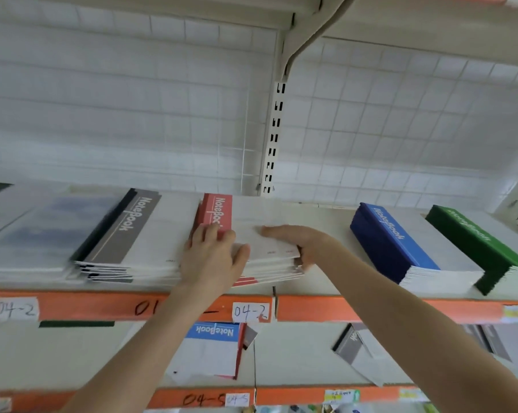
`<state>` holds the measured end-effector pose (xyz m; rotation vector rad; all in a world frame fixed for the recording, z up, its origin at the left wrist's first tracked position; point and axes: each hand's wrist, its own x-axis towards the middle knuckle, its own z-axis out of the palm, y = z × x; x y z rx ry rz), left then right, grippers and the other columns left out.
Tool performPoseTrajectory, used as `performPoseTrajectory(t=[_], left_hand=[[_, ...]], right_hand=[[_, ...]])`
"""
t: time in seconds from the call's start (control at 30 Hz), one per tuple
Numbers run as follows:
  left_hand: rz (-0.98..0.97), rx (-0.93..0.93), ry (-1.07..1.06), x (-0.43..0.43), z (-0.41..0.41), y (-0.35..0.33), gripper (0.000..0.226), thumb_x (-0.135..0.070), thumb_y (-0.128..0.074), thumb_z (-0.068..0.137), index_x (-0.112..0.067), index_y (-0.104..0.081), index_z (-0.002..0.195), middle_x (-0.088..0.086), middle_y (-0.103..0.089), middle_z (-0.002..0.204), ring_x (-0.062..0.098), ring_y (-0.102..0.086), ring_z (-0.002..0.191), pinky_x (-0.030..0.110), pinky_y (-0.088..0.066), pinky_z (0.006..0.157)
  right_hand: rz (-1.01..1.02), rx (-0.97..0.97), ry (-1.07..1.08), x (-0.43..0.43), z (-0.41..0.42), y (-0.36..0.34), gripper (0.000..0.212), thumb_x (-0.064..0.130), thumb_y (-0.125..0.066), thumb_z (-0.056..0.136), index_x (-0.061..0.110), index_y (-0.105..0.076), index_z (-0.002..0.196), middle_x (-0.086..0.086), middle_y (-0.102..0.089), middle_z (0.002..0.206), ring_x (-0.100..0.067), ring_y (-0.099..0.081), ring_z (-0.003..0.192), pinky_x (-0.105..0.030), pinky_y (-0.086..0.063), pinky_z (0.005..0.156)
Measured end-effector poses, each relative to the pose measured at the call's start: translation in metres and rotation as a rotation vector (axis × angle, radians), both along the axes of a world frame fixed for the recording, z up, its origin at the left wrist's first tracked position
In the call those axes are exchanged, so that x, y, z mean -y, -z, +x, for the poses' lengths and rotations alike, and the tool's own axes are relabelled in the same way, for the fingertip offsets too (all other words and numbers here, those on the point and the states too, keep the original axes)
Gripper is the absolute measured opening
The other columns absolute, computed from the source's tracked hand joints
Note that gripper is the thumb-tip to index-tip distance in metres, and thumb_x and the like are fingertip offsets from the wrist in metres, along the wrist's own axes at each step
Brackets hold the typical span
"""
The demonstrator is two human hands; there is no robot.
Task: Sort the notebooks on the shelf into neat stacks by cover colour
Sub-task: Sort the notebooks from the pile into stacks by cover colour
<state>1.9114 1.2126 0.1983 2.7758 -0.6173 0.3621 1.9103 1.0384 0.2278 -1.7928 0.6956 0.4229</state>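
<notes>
- Near the shelf's (326, 216) front edge, around the middle, the red stack (266, 234) is sitting between the grey stack (126, 234) and the blue stack (400, 242).
- Left hand (213, 257) is pressing on its left front corner, fingers fairly straight, not gripping.
- Right hand (299, 242) is grasping its right edge, thumb on top, fingers curling under.
- Green stack (484, 248) is lying toward the right end, beside blue.

Both arms reach up and forward, bare to past the elbow. The left arm (150, 338) comes in from the lower left and the right arm (400, 299) from the lower right. The left grip (213, 257) lies palm down, with its fingers spread flat on the notebook stack (269, 245) and its thumb out to the right. The right grip (296, 242) pinches the stack's right edge, thumb on top and fingers curled under.
</notes>
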Motion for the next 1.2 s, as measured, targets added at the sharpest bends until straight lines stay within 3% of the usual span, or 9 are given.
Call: performPoseTrajectory(t=[0.1,0.17,0.27,0.47,0.67,0.77,0.87,1.03,1.2], left_hand=[[-0.025,-0.002,0.029,-0.003,0.002,0.001,0.055,-0.048,-0.03,0.084,-0.013,-0.07,0.099,0.012,-0.065,0.104,0.034,-0.059,0.103,0.042,-0.051,0.079],[-0.02,0.035,0.012,-0.005,0.002,0.002,0.051,-0.045,-0.033,0.081,-0.012,-0.072,0.086,0.011,-0.068,0.09,0.034,-0.065,0.088,0.041,-0.054,0.066],[-0.035,0.073,0.026,-0.005,0.002,0.004,0.048,-0.042,-0.035,0.08,-0.012,-0.072,0.083,0.01,-0.068,0.088,0.033,-0.065,0.085,0.04,-0.054,0.063],[-0.068,0.075,0.043,-0.005,0.002,0.006,0.049,-0.041,-0.033,0.082,-0.012,-0.072,0.087,0.01,-0.069,0.093,0.033,-0.066,0.089,0.041,-0.055,0.068],[-0.078,0.04,0.051,-0.001,-0.001,0.003,0.061,-0.049,-0.024,0.082,-0.013,-0.07,0.099,0.008,-0.066,0.106,0.03,-0.062,0.101,0.04,-0.051,0.079],[-0.171,-0.006,0.028,0.005,-0.008,-0.004,0.065,-0.056,-0.024,0.084,-0.015,-0.059,0.12,0.001,-0.054,0.127,0.019,-0.051,0.116,0.027,-0.042,0.087],[-0.468,-0.211,0.022,0.015,-0.011,-0.014,0.049,-0.036,-0.055,0.09,-0.016,-0.044,0.133,-0.004,-0.049,0.124,0.015,-0.051,0.114,0.02,-0.039,0.085],[-1.066,-0.89,-0.079,0.037,0.001,-0.013,0.033,-0.026,-0.06,0.09,-0.016,-0.054,0.121,0.004,-0.069,0.099,0.021,-0.067,0.089,0.034,-0.052,0.077],[-1.222,-1.078,-0.12,0.061,0.003,-0.015,0.019,-0.021,-0.068,0.084,-0.015,-0.06,0.101,0.01,-0.071,0.088,0.025,-0.068,0.081,0.033,-0.051,0.065]], right_hand=[[0.055,-0.043,0.01,-0.001,0.001,0.003,0.042,0.052,-0.075,0.067,0.02,-0.061,0.091,-0.002,-0.064,0.098,-0.022,-0.058,0.1,-0.036,-0.04,0.101],[0.086,-0.03,0.028,-0.003,-0.001,0.002,0.033,0.05,-0.071,0.073,0.02,-0.059,0.081,0.0,-0.063,0.083,-0.018,-0.059,0.082,-0.027,-0.046,0.082],[0.13,0.024,0.054,-0.004,-0.005,-0.004,0.027,0.043,-0.062,0.084,0.019,-0.055,0.075,0.002,-0.06,0.072,-0.012,-0.055,0.062,-0.021,-0.039,0.052],[0.252,0.117,0.054,-0.003,-0.005,-0.002,0.014,0.027,-0.064,0.086,0.013,-0.059,0.086,-0.004,-0.066,0.081,-0.018,-0.062,0.074,-0.028,-0.051,0.071],[0.293,0.111,0.059,-0.002,-0.009,0.004,0.013,0.024,-0.063,0.085,0.013,-0.061,0.081,-0.002,-0.067,0.059,-0.016,-0.063,0.055,-0.02,-0.05,0.049],[0.352,0.156,0.087,0.005,-0.01,0.007,0.009,0.02,-0.063,0.084,0.011,-0.062,0.085,-0.007,-0.068,0.069,-0.02,-0.064,0.058,-0.022,-0.051,0.052],[0.365,0.197,0.115,0.023,-0.016,0.006,0.006,0.016,-0.064,0.082,0.011,-0.063,0.083,-0.006,-0.068,0.064,-0.019,-0.064,0.054,-0.023,-0.05,0.052],[0.369,0.228,0.183,0.06,-0.033,0.005,0.003,0.015,-0.064,0.082,0.012,-0.064,0.082,-0.006,-0.068,0.061,-0.019,-0.063,0.052,-0.023,-0.051,0.051],[0.421,0.297,0.211,0.084,-0.046,0.001,0.005,0.011,-0.066,0.081,0.009,-0.063,0.084,-0.005,-0.07,0.061,-0.017,-0.066,0.049,-0.021,-0.05,0.044]])
